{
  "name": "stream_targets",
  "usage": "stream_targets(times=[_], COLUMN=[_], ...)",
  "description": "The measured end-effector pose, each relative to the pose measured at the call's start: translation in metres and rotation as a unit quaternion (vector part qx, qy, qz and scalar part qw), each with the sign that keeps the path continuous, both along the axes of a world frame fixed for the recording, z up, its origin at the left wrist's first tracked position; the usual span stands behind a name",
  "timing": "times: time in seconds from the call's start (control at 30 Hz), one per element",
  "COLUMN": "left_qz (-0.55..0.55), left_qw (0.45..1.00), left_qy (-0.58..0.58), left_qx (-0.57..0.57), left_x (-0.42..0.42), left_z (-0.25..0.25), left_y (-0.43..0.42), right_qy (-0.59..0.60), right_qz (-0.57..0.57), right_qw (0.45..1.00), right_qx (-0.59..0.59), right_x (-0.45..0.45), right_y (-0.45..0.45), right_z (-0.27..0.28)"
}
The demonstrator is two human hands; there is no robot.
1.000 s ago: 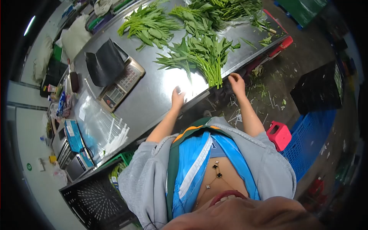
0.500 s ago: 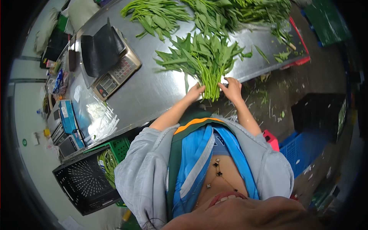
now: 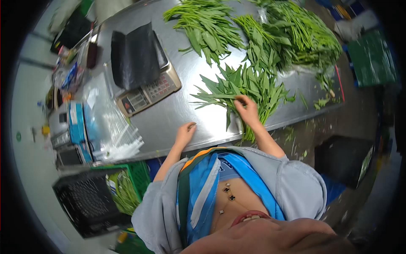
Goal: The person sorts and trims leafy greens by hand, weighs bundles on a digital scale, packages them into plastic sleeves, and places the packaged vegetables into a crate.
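Note:
A bunch of leafy greens, looking like water spinach (image 3: pixel 258 91), lies on the metal table with its stems toward me, over the front edge. My right hand (image 3: pixel 248 111) is over the bunch's left side, its fingers closed at the end of a long narrow leaf (image 3: pixel 218 96) that points left. To the left, my left hand (image 3: pixel 185 133) hovers near the table's front edge, fingers loosely bent, with nothing visible in it and apart from the greens.
More greens (image 3: pixel 205 27) lie at the back, with a large heap (image 3: pixel 306 36) at the back right. A weighing scale (image 3: pixel 150 91) bearing a black curved sheet (image 3: pixel 137 55) stands left. Clear plastic bags (image 3: pixel 112 131) lie at the front left, above a black crate (image 3: pixel 84 203).
My left hand has let go of the stems and moved left. My right hand has moved from the stems up to the leaves. The camera view has shifted.

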State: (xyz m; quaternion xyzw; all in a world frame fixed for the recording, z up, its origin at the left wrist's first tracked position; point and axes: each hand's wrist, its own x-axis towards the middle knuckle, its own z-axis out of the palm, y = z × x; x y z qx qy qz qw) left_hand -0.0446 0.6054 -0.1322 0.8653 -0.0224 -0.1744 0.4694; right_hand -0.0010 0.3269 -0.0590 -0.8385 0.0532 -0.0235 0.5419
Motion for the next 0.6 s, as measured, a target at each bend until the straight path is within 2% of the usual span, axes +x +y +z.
stream_targets(times=[0.07,0.13,0.23,0.3,0.33,0.4,0.47,0.53,0.6], left_qz=[0.065,0.005,-0.070,-0.138,-0.141,-0.194,-0.209,-0.241,-0.277], left_qw=[0.994,0.993,0.981,0.972,0.972,0.948,0.933,0.926,0.914], left_qy=[0.065,0.065,0.073,-0.057,-0.057,-0.203,-0.253,-0.234,-0.215], left_qx=[0.057,0.098,0.163,0.179,0.178,0.152,0.145,0.172,0.202], left_x=[0.004,0.013,0.037,0.051,0.057,0.082,0.094,0.097,0.096], left_z=[0.006,0.005,0.010,-0.007,-0.014,-0.026,-0.037,-0.041,-0.069], left_y=[0.039,0.080,0.119,0.141,0.147,0.147,0.146,0.144,0.153], right_qy=[0.039,0.094,0.107,0.137,0.156,0.086,0.020,-0.009,-0.061], right_qz=[0.028,0.057,0.125,0.127,0.148,0.129,0.093,0.054,0.050], right_qw=[0.998,0.994,0.986,0.982,0.977,0.987,0.990,0.992,0.990], right_qx=[0.028,0.027,0.042,0.028,0.010,-0.050,-0.107,-0.111,-0.114], right_x=[-0.009,-0.023,-0.027,-0.011,0.003,0.039,0.089,0.150,0.219], right_y=[0.047,0.090,0.132,0.142,0.146,0.144,0.139,0.139,0.137], right_z=[-0.010,-0.015,-0.005,0.007,0.010,-0.003,-0.011,-0.007,0.006])
